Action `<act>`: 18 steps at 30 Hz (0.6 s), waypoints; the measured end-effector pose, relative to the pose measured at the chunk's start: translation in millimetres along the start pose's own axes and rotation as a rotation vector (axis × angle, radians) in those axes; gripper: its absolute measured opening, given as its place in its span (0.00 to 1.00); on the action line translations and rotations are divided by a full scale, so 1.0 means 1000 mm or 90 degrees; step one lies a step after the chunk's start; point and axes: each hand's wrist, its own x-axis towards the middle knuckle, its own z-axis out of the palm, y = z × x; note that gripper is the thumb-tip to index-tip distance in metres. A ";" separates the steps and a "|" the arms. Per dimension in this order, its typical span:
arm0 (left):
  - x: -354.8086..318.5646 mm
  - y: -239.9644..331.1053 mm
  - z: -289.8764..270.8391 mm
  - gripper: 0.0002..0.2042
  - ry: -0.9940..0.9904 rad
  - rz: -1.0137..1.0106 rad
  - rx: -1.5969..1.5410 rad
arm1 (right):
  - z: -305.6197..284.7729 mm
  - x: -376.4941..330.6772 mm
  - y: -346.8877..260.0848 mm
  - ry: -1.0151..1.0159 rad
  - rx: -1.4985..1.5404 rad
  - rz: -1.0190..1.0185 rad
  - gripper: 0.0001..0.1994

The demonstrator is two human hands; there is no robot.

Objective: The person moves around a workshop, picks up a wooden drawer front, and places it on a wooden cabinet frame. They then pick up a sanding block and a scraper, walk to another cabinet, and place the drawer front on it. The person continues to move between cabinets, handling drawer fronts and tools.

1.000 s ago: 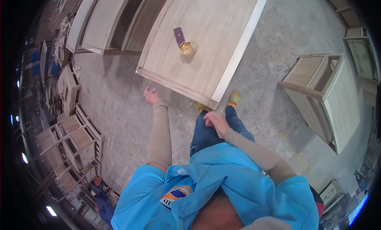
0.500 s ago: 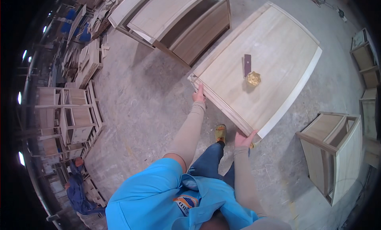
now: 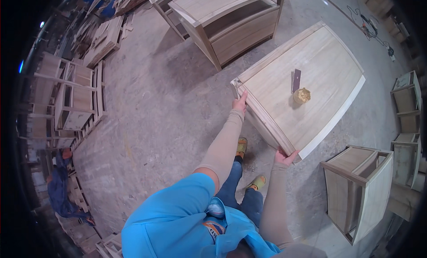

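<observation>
A pale wooden cabinet (image 3: 311,66) lies flat on the concrete floor in front of me. My left hand (image 3: 240,102) grips its near left corner. My right hand (image 3: 284,157) grips its near right corner. On the cabinet's top face sit a small dark flat piece (image 3: 296,80) and a small round cup of yellowish stuff (image 3: 302,96). My feet in yellow-green shoes (image 3: 242,147) stand just short of the cabinet's near edge.
A larger open wooden cabinet (image 3: 227,18) stands behind on the left. Smaller unfinished cabinets (image 3: 360,187) stand at the right, more (image 3: 407,106) at the far right. Stacked wooden frames (image 3: 71,98) line the left side. A person in blue (image 3: 60,191) crouches at the lower left. Cables (image 3: 373,29) lie at the top right.
I have stepped up to the flat cabinet. Both hands, free a second ago, now hold its near corners.
</observation>
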 end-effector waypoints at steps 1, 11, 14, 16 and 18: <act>-0.011 -0.010 -0.005 0.19 0.006 0.004 -0.009 | -0.004 -0.007 -0.009 -0.003 -0.007 0.002 0.29; -0.136 -0.121 -0.053 0.20 0.039 0.020 -0.065 | -0.098 -0.043 -0.117 -0.003 -0.041 0.051 0.28; -0.166 -0.165 -0.073 0.17 0.053 -0.014 -0.043 | -0.138 -0.038 -0.150 -0.081 -0.038 0.059 0.27; -0.184 -0.193 -0.111 0.16 0.024 0.001 -0.054 | -0.149 -0.056 -0.159 -0.101 -0.063 0.051 0.25; -0.233 -0.214 -0.102 0.16 0.070 -0.003 -0.091 | -0.172 -0.060 -0.185 -0.098 -0.112 0.007 0.26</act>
